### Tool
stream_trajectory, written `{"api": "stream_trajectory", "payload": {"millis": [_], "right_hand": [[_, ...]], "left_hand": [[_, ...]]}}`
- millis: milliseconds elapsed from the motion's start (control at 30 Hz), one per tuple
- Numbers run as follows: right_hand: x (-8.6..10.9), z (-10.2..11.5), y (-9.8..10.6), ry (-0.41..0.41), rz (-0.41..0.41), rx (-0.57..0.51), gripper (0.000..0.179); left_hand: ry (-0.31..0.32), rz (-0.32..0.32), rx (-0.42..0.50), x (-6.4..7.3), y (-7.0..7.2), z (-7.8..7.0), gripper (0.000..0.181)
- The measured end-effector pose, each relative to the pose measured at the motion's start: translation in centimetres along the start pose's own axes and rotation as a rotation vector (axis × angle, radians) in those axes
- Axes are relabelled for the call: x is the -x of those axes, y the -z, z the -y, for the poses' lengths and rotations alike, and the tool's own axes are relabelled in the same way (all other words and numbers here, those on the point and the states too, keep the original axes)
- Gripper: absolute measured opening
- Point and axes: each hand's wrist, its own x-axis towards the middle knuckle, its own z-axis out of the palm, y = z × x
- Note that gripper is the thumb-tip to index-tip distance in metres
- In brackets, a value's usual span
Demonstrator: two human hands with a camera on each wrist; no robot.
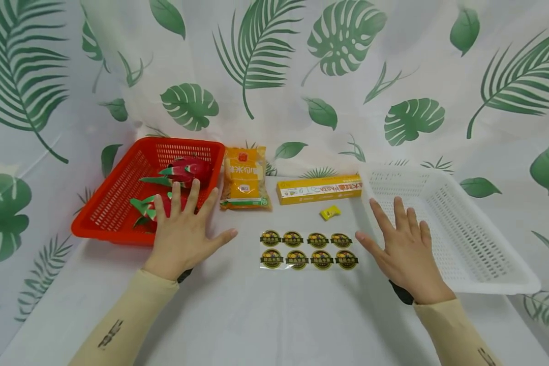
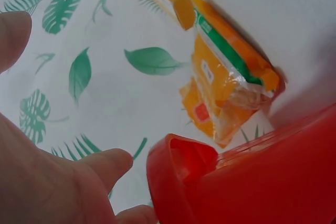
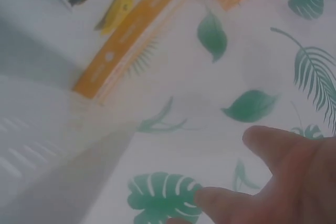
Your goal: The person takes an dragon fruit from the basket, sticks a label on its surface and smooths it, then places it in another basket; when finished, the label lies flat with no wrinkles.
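Note:
My left hand (image 1: pixel 181 233), fingers spread and holding nothing, hovers at the near right corner of a red plastic basket (image 1: pixel 112 235). Inside that basket lie two dragon fruits (image 1: pixel 193 170), the nearer one partly hidden behind the fingers. My right hand (image 1: pixel 407 254) is spread too, with nothing in it, over the left side of a white plastic basket (image 1: pixel 489 259). Between the hands, a clear sheet of round fruit stickers (image 1: pixel 308 250) lies flat on the table. In the left wrist view the fingers appear beside the red basket's rim (image 2: pixel 163 182).
An orange food packet (image 1: pixel 244 178) stands right of the red basket. A yellow pasta box (image 1: pixel 320 189) lies at the back, its right end by the white basket. In front of it sits a small yellow wrapped candy (image 1: pixel 330 212). Leaf-printed cloth (image 1: pixel 274 66) hangs behind.

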Motion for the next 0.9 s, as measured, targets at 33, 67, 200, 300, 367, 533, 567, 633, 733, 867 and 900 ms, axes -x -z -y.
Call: {"api": "stream_trajectory", "payload": {"millis": [33, 67, 200, 300, 367, 533, 567, 633, 733, 867, 900], "right_hand": [[0.02, -0.03, 0.01, -0.001, -0.008, -0.002, 0.085], [0.02, -0.05, 0.02, -0.001, -0.016, -0.004, 0.085], [-0.01, -0.02, -0.05, -0.001, -0.025, -0.021, 0.085], [-0.03, 0.02, -0.16, 0.002, -0.03, -0.028, 0.085], [-0.07, 0.05, -0.14, 0.007, -0.041, -0.032, 0.084], [-0.21, 0.12, 0.14, 0.007, -0.055, -0.041, 0.084], [-0.21, 0.14, 0.18, 0.004, -0.053, -0.044, 0.084], [-0.17, 0.14, 0.22, -0.003, -0.048, -0.051, 0.085], [-0.04, 0.03, 0.19, -0.005, -0.046, -0.061, 0.084], [0.07, -0.18, 0.12, -0.005, -0.041, -0.063, 0.084], [0.09, -0.22, 0.11, -0.005, -0.039, -0.061, 0.084]], "left_hand": [[-0.002, -0.002, -0.002, 0.04, -0.02, 0.03, 0.104], [-0.005, -0.005, -0.001, 0.08, -0.03, 0.05, 0.104], [-0.006, -0.018, -0.003, 0.25, 0.01, 0.12, 0.104], [0.0, -0.016, -0.002, 0.39, 0.05, 0.23, 0.104], [0.003, -0.013, 0.0, 0.45, 0.08, 0.31, 0.104], [0.014, -0.002, -0.006, 0.39, 0.2, 0.44, 0.104], [0.016, 0.001, -0.008, 0.37, 0.22, 0.46, 0.104], [0.021, 0.008, -0.012, 0.33, 0.28, 0.51, 0.103], [0.023, 0.006, -0.015, 0.3, 0.37, 0.65, 0.103], [0.025, 0.002, -0.017, 0.24, 0.59, 0.81, 0.104], [0.024, -0.001, -0.019, 0.23, 0.61, 0.86, 0.103]]}}
